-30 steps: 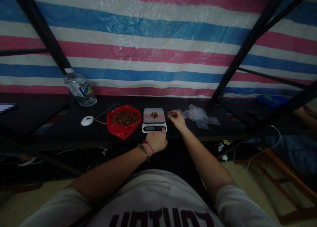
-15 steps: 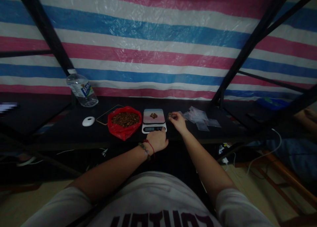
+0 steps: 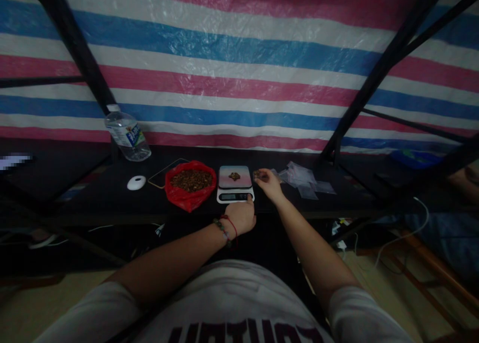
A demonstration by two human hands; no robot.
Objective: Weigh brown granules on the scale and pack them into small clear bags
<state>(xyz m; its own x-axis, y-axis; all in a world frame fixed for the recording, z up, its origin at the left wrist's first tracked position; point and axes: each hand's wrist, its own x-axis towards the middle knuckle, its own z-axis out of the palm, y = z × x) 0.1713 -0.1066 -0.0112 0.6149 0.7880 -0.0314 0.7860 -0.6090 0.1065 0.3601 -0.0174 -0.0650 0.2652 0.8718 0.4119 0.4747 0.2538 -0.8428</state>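
Under the index fingertip (image 3: 249,198) of the left hand (image 3: 240,217), the scale (image 3: 235,184) is set flat on the table (image 3: 112,193), its front panel (image 3: 229,197) touched near the right end. It can be judged light, stiff and smooth, best gripped by the sides of its white base. Ahead of that fingertip, a heap (image 3: 234,176) of brown bits is borne on the scale; loose and light, it would be easily scattered. The other left fingers are curled; whether anything is held in them cannot be told. By the right hand (image 3: 270,185), a small packet (image 3: 257,175), probably soft, is pinched between thumb and fingers, just beside the scale. Left of the left fingers, more bits (image 3: 190,180) are held in the red bag (image 3: 190,203), seemingly limp and best taken by its rim. Right of the right fingers, clear bags (image 3: 299,174) are piled, probably thin and slippery.
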